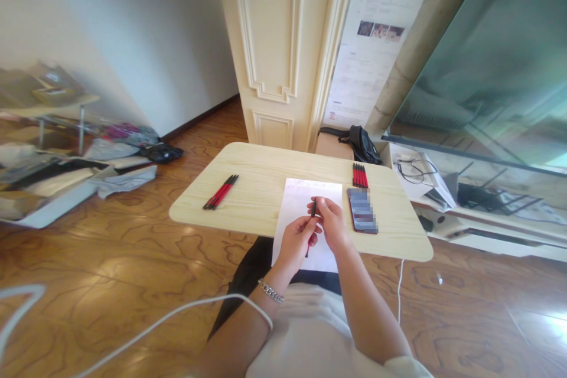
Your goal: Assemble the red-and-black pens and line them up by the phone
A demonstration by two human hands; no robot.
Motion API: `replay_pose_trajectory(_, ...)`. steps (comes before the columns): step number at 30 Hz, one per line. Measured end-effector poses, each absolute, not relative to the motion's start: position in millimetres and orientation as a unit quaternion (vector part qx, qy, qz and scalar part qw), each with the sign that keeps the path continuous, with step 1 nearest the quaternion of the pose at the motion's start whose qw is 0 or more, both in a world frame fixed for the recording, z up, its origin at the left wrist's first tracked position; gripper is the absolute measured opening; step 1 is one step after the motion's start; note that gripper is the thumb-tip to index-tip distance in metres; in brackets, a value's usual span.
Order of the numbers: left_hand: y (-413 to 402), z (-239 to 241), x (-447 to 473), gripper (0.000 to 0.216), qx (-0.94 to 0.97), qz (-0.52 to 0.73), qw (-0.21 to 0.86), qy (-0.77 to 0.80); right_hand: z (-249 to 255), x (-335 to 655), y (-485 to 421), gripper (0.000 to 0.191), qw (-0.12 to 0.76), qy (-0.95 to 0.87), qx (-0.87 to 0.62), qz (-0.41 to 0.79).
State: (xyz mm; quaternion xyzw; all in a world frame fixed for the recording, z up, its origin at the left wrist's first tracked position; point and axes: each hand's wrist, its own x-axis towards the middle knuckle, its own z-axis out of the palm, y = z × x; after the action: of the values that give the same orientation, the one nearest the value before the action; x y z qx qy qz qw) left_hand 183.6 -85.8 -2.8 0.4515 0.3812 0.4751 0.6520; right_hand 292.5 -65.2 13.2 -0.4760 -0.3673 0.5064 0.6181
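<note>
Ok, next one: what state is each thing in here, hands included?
Left hand: closed on the pen
Right hand: fingers at the pen's black upper part
Pen: held above the paper
Paper: flat, overhanging the table's near edge
Left pens: lying bunched
Right pens: lying side by side
Phone: face up, screen lit
Large screen: dark, reflecting

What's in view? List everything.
table: one, pale, centre
paper: one, white, on table
held pen: one, black/red, centre
left pens: several, red/black, table left
right pens: about five, red/black, table right
phone: one, dark, beside paper
bag: one, black, behind table
screen: one, dark, upper right
panel: one, cream, behind table
printout: one, white, beside panel
cables: several, white/black, both sides
clutter: uncounted, mixed, left
floor: one, brown, below
bracelet: one, silver, left wrist
left hand, right hand: two, bare, around pen
</note>
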Motion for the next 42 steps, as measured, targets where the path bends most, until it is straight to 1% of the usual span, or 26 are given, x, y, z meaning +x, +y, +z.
replay_pose_trajectory(2, -85.4, -3.2, 183.4, 0.037, 0.456, 0.469, 0.652, 0.382, 10.9, 293.3, -64.8, 0.034, 0.623, -0.379, -0.488, 0.480)
replay_pose_trajectory(5, -86.6, -4.9, 184.3, 0.038, 0.446, 0.471, 0.664, 0.371, 9.2, 293.6, -65.7, 0.031, 0.619, -0.377, -0.473, 0.500)
replay_pose_trajectory(11, -89.5, -6.4, 185.7, 0.039, 0.419, 0.466, 0.690, 0.362, 10.9, 293.1, -68.4, 0.038, 0.598, -0.365, -0.451, 0.553)
replay_pose_trajectory(14, -88.7, -5.5, 184.5, 0.036, 0.424, 0.466, 0.688, 0.361, 12.6, 293.3, -67.6, 0.040, 0.608, -0.364, -0.463, 0.533)
replay_pose_trajectory(17, -87.9, -5.7, 183.7, 0.034, 0.439, 0.461, 0.680, 0.363, 13.4, 293.7, -66.2, 0.035, 0.612, -0.383, -0.481, 0.497)
replay_pose_trajectory(19, -88.1, -7.1, 183.8, 0.034, 0.441, 0.462, 0.680, 0.361, 12.8, 294.1, -65.9, 0.031, 0.610, -0.386, -0.481, 0.496)
replay_pose_trajectory(26, -90.2, -11.0, 185.3, 0.034, 0.415, 0.466, 0.697, 0.353, 9.4, 295.7, -68.0, 0.037, 0.585, -0.359, -0.440, 0.580)
replay_pose_trajectory(29, -89.5, -10.2, 184.7, 0.031, 0.421, 0.471, 0.693, 0.347, 10.9, 294.3, -68.5, 0.036, 0.595, -0.360, -0.458, 0.554)
replay_pose_trajectory(32, -88.7, -11.4, 184.0, 0.030, 0.433, 0.469, 0.688, 0.345, 11.0, 293.0, -68.5, 0.030, 0.602, -0.377, -0.477, 0.517)
replay_pose_trajectory(34, -88.4, -13.6, 183.9, 0.032, 0.435, 0.469, 0.686, 0.347, 8.9, 293.3, -68.4, 0.028, 0.605, -0.380, -0.472, 0.517)
replay_pose_trajectory(39, -88.3, -17.3, 183.8, 0.033, 0.423, 0.471, 0.691, 0.349, 4.0, 296.3, -68.5, 0.036, 0.578, -0.371, -0.452, 0.569)
replay_pose_trajectory(42, -88.2, -16.4, 183.8, 0.032, 0.419, 0.477, 0.690, 0.347, 6.3, 296.2, -69.1, 0.037, 0.580, -0.370, -0.461, 0.560)
